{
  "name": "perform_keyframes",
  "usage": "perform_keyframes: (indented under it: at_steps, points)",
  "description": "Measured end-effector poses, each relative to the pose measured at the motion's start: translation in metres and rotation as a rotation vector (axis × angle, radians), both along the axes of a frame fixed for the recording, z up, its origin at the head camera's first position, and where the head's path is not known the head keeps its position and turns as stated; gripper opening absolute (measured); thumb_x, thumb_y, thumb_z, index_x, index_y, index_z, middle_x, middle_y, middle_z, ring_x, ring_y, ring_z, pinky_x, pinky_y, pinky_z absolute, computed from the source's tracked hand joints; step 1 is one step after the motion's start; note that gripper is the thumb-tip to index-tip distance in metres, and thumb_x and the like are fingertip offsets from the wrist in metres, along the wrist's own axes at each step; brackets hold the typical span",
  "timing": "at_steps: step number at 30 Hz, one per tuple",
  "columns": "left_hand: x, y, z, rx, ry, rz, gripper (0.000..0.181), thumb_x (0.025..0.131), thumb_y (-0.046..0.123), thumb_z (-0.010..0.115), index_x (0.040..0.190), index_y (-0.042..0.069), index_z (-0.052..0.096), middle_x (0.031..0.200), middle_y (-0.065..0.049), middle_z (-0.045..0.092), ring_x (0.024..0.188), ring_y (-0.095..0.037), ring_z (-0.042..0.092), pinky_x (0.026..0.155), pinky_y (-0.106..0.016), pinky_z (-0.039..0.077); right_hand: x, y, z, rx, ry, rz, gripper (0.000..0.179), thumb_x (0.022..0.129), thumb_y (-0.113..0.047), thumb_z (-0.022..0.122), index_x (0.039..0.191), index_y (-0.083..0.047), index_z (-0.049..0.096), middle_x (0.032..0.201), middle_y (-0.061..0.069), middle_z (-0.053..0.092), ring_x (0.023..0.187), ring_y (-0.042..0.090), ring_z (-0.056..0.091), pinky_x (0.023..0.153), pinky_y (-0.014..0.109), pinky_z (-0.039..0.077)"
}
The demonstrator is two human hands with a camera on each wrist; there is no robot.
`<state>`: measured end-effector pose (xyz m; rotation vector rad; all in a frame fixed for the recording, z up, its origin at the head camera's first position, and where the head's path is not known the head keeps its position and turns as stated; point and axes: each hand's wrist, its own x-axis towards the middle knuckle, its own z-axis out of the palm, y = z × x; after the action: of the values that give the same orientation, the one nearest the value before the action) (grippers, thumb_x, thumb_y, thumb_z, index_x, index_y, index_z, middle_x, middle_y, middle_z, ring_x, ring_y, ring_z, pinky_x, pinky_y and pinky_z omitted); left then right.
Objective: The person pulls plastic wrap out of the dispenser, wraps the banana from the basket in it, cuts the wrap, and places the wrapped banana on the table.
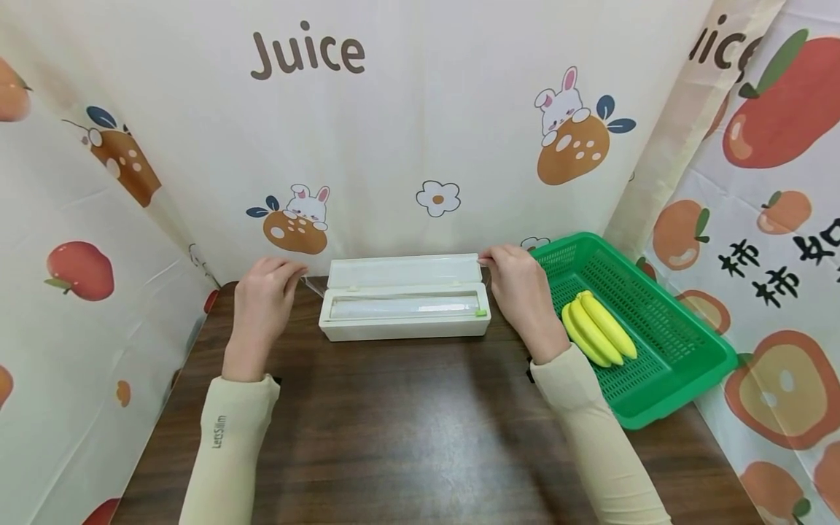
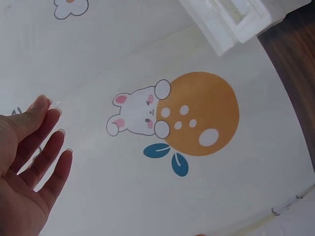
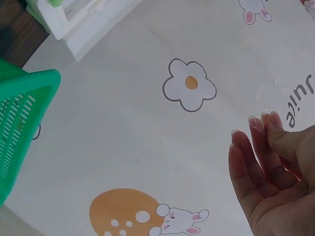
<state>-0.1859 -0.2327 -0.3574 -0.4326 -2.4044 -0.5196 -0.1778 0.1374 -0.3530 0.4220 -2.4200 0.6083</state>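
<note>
A white plastic-wrap dispenser lies on the table with its lid raised at the back. Inside it shows the roll, and a small green slider sits at the right end of its front edge. Left of the box, my left hand pinches a corner of clear plastic wrap between thumb and forefinger. At the lid's right end, my right hand pinches too; in the right wrist view transparent wrap shows beyond its fingertips. Most of the film is nearly invisible.
To the right stands a green perforated basket holding yellow bananas. A printed curtain hangs right behind the dispenser, and similar cloth covers both sides. Dark wood tabletop stretches in front of the box.
</note>
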Motion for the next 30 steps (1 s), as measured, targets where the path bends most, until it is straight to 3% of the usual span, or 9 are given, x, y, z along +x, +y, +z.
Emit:
perform_keyframes:
  at_steps: [14,30]
  points:
    - [0.006,0.0,0.01,0.013,0.017,0.007,0.015,0.093,-0.001,0.077,0.106,-0.008,0.08,0.097,-0.024,0.077,0.092,-0.04,0.068,0.081,-0.054,0.059,0.004,0.0,0.009,-0.006,0.019,-0.008,0.013,0.101,-0.009,0.071,0.098,0.003,0.076,0.094,0.018,0.076,0.088,0.037,0.071,0.08,0.049,0.062]
    - [0.007,-0.001,0.02,0.029,0.093,-0.013,0.014,0.096,0.001,0.075,0.104,-0.009,0.079,0.093,-0.024,0.076,0.089,-0.041,0.066,0.077,-0.053,0.057,0.008,-0.001,0.025,-0.012,0.055,-0.006,0.015,0.102,-0.011,0.07,0.098,0.003,0.075,0.093,0.017,0.076,0.087,0.037,0.071,0.08,0.048,0.061]
